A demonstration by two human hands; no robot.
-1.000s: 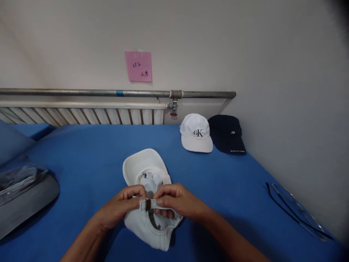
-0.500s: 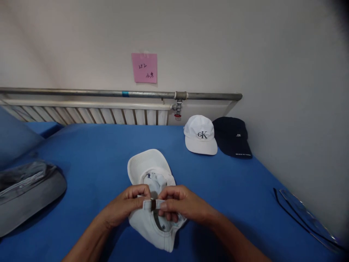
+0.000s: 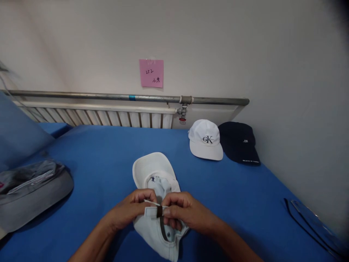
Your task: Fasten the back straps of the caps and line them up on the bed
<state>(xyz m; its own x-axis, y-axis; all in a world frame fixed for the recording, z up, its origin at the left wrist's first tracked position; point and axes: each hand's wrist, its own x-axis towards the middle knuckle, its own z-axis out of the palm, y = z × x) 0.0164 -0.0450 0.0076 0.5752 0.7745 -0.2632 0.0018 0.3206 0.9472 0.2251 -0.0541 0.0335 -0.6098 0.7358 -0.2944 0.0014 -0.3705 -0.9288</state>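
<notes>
A pale, whitish-blue baseball cap [image 3: 155, 233] lies in front of me with its inside facing up and its brim pointing away. Its back strap [image 3: 150, 212], with a dark brown buckle or loop [image 3: 159, 211], is stretched between my two hands. On the left, my left hand [image 3: 129, 209] pinches the strap end between thumb and fingers. My right hand [image 3: 185, 211] grips the strap just right of the brown piece, with its lower fingers curled over the cap's opening. Parts of the strap are hidden behind my fingers.
On the blue surface [image 3: 103, 156] sit a white cap [image 3: 205, 140] and a navy cap [image 3: 238, 142] at the back right. A grey cap [image 3: 38, 193] lies at left, glasses [image 3: 311, 225] at right. A radiator [image 3: 109, 117] and pipe [image 3: 95, 96] run along the wall.
The whole view has shifted slightly, so things appear lower and further right. The strap's loose end now sticks out further left of the brown piece and stands apart from the layer behind it.
</notes>
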